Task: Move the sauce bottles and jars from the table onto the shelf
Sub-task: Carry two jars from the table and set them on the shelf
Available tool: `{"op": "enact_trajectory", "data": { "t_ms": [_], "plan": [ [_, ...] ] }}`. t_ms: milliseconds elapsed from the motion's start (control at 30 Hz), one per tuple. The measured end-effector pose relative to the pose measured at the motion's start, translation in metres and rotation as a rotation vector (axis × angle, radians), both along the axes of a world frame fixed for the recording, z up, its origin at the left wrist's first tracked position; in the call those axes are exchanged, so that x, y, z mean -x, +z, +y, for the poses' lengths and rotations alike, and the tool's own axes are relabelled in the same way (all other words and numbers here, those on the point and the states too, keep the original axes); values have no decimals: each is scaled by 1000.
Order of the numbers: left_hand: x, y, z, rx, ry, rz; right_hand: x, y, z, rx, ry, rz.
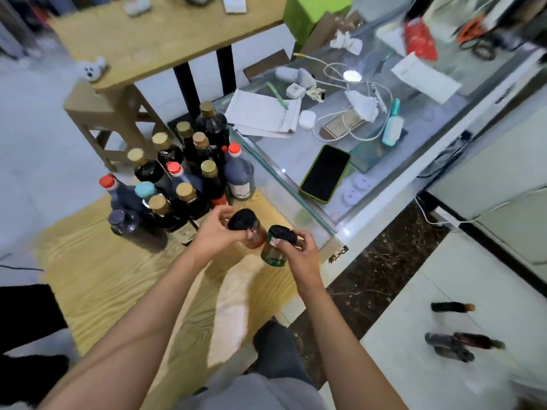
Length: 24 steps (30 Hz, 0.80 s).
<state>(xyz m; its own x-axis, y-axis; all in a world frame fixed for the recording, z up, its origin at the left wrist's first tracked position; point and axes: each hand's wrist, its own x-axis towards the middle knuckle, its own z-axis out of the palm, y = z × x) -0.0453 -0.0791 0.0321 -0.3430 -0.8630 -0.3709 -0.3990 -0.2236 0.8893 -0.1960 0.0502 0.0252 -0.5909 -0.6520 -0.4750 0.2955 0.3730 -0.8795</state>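
Note:
My left hand [216,232] grips a black-lidded jar with red contents [251,229] above the wooden table [97,279]. Just to its right, my right hand [299,253] holds a second black-lidded jar with a green label [273,251]. Both jars are off the tabletop and nearly touch each other. Behind them on the table stands a tight cluster of several dark sauce bottles [183,173] with gold, red and teal caps. A wooden shelf board [165,37] runs across the top of the view.
A glass counter [370,161] to the right carries a green-cased phone [325,173], a notepad [263,113], cables and tissues. A cardboard stool [112,122] stands behind the bottles. Small white figurines sit on the shelf board. Shoes lie on the floor at lower right.

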Motion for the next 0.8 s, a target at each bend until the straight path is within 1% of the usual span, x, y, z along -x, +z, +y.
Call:
{"op": "enact_trajectory", "data": {
  "t_ms": [67,133,233,367,467,667,800],
  "plan": [
    [-9,19,13,-42,28,96,-9,17,15,70,-46,-85],
    [-18,43,32,-93,22,237,-20,36,35,140,-76,-123],
    [-27,77,68,-219,-25,479,-36,69,68,232,-123,-100],
    [-26,110,124,-316,-104,691,-53,112,123,329,-162,-14],
    [-16,127,162,-336,-207,770,-59,139,170,368,-216,46],
    [21,165,239,-357,-397,814,-53,189,267,374,-369,190],
    [61,193,297,-283,-513,799,-35,222,330,422,-496,260]
  ]
}}
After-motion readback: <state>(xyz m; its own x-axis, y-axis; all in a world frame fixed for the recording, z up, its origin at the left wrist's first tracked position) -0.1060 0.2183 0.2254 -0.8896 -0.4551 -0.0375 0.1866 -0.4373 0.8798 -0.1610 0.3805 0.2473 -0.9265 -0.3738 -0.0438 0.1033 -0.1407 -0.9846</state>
